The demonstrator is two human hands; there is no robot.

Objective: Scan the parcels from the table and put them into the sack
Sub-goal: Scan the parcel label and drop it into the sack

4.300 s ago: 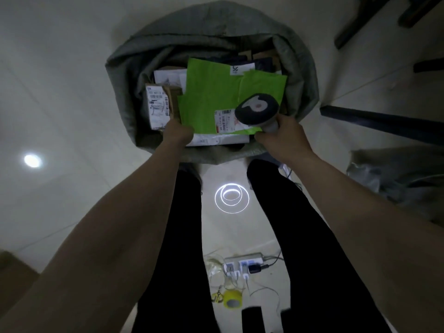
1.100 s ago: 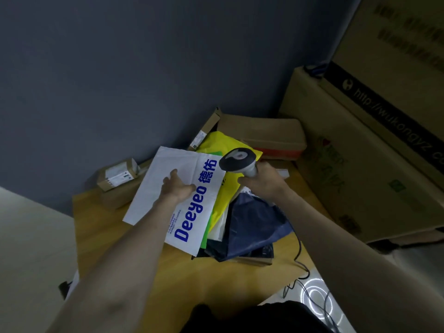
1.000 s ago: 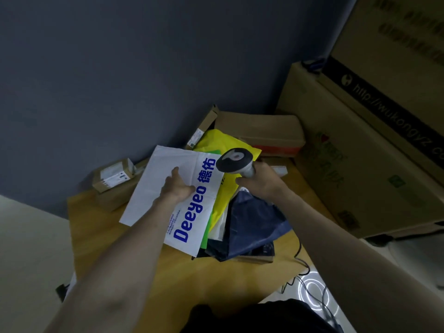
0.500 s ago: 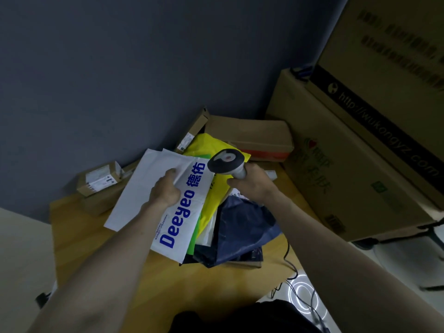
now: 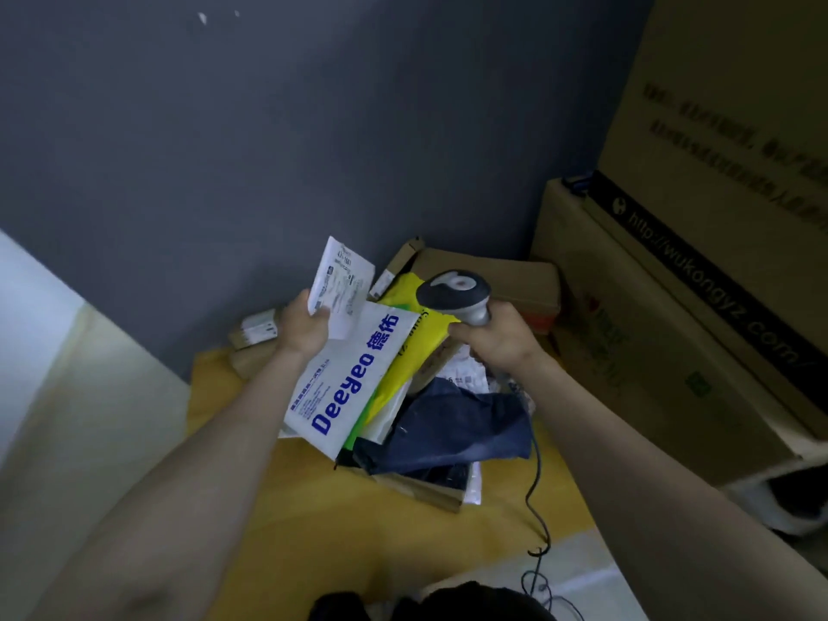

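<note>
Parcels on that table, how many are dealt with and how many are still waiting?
The sack is out of view, so the number done cannot be told. In hand: the left hand holds the white Deeyeo mailer folded to show its label, and the right hand grips the scanner beside it. Left: the yellow bag, navy bag and several boxes on the table.

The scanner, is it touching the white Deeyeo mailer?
Apart. In the head view, yellow parcel shows between the scanner and the white Deeyeo mailer.
</note>
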